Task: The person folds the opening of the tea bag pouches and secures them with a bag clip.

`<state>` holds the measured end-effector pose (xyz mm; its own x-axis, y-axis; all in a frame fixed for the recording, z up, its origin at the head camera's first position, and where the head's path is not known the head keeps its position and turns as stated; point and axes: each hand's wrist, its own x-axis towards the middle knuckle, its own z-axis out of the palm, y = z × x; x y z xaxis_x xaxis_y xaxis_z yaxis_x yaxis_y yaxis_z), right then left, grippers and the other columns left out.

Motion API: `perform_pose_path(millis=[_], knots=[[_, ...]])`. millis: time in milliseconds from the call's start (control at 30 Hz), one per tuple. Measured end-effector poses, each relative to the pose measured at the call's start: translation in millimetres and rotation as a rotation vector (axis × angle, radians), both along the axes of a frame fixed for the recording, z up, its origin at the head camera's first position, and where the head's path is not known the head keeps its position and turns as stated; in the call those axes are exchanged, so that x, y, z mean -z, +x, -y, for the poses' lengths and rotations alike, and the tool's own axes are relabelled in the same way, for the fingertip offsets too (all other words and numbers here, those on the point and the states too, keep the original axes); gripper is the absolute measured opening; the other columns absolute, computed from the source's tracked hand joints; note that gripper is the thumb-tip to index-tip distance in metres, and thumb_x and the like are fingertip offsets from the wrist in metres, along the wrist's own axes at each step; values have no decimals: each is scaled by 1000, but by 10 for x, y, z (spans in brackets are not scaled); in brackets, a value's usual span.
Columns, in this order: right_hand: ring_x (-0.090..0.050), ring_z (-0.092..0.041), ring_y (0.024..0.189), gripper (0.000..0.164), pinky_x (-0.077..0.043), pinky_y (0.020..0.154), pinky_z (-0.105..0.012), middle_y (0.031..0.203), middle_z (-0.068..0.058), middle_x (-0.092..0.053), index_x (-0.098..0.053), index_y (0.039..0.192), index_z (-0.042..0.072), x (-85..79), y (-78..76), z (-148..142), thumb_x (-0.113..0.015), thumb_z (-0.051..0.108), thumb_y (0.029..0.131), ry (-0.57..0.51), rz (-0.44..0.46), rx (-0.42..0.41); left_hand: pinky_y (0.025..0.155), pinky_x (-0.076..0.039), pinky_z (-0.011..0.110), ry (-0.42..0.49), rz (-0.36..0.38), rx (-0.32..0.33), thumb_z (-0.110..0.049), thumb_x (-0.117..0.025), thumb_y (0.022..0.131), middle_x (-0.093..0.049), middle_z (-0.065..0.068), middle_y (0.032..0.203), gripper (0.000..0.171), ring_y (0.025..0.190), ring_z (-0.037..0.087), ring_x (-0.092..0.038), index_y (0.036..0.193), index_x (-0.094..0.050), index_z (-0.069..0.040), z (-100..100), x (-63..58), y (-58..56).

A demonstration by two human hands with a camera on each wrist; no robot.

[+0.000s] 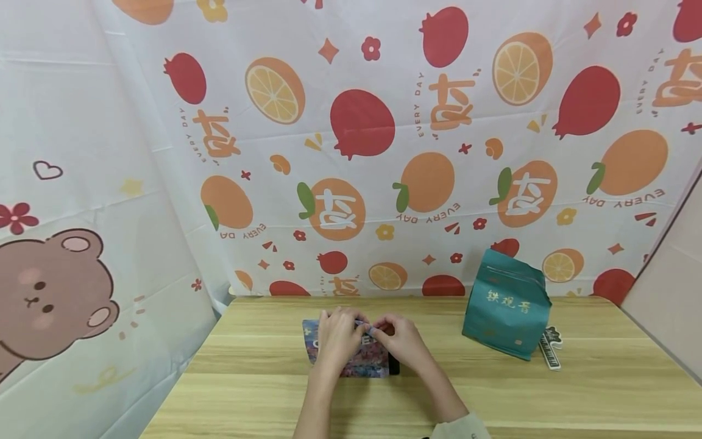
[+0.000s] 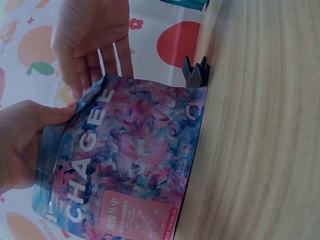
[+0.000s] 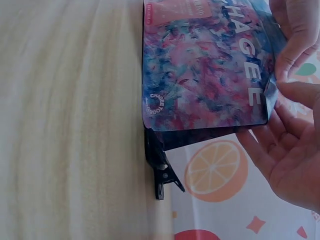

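A colourful pink-and-blue CHAGEE pouch (image 2: 135,135) stands on the table. In the head view my left hand (image 1: 341,340) lies over its upper middle, thumb and fingers pinching the top edge. The right hand (image 1: 404,344) pinches the top right corner, which is bent over between the two hands. In the right wrist view the right hand's thumb (image 3: 300,93) is in front of that edge and its fingers are behind. Beside the pouch's lower right corner sits a black clip (image 3: 162,172); neither hand touches it.
At the right of the table (image 1: 247,390) stands a green tea bag (image 1: 507,308) with gold characters. Next to it lies a small white-and-black item with a piano-key pattern (image 1: 550,350). A fruit-print cloth (image 1: 378,201) hangs behind the table.
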<state>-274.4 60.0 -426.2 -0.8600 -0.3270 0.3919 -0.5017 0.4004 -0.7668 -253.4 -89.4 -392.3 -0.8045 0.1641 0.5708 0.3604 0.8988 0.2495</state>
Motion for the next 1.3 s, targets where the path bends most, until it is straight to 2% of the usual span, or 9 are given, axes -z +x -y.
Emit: perform_pose_path(millis=[167,367,533,700,867,933,1033,1133,1300], knots=[[-55,-11,74,10,-46,63,-25,86,4,-58,-68,92,8,4,-6,6,-62,16,89,52,-46,13,65,-27,32,8,0,4,-19,-76,75,-65,-5,75,7,62,11,-48,74,-69,-17,9,6,-5],[-54,-9,73,6,-44,63,-27,83,8,-58,-68,87,13,30,-9,30,-65,17,86,74,-68,92,66,-28,31,-2,12,8,-23,-76,75,-66,-7,77,7,68,12,-51,75,-69,-20,21,-9,19],[-54,-9,72,5,-44,62,-28,81,9,-57,-68,84,14,33,2,45,-67,19,85,82,-87,116,63,-26,31,-45,35,-15,-29,-77,73,-63,-9,68,12,72,14,-52,78,-70,-21,52,-34,49],[-54,-9,73,5,-44,63,-27,82,9,-57,-67,85,14,28,9,37,-66,18,85,80,-70,85,62,-23,31,-65,70,-26,-29,-76,74,-58,-10,62,11,67,12,-47,79,-71,-20,76,-37,59],[-55,-11,75,7,-45,64,-27,84,6,-56,-67,89,11,-3,-9,-4,-63,17,88,73,-28,15,62,-22,31,-63,66,-32,-30,-76,73,-59,-10,63,12,65,11,-47,79,-72,-20,64,-36,41],[-55,-12,77,12,-46,64,-27,87,4,-57,-67,94,9,-21,-22,-37,-61,19,90,61,1,-26,62,-22,31,-58,59,-29,-29,-77,73,-60,-10,64,12,66,11,-48,79,-72,-20,56,-36,31],[-56,-14,81,21,-47,67,-28,92,2,-60,-66,101,8,-36,-48,-105,-56,25,93,53,30,-45,63,-22,31,-49,54,-25,-29,-77,73,-61,-9,65,12,66,12,-48,78,-72,-20,48,-31,21],[-57,-16,84,23,-47,70,-33,93,2,-63,-65,103,10,-52,-65,-174,-53,27,94,59,47,14,63,-22,31,-39,53,-23,-29,-77,72,-62,-9,66,12,68,13,-50,78,-72,-20,48,-26,18],[-58,-17,80,13,-46,69,-36,86,2,-63,-68,95,10,-55,-76,-254,-59,18,91,126,70,207,62,-21,31,-25,61,-27,-31,-77,72,-62,-10,65,11,67,12,-49,76,-72,-21,59,-25,14]])
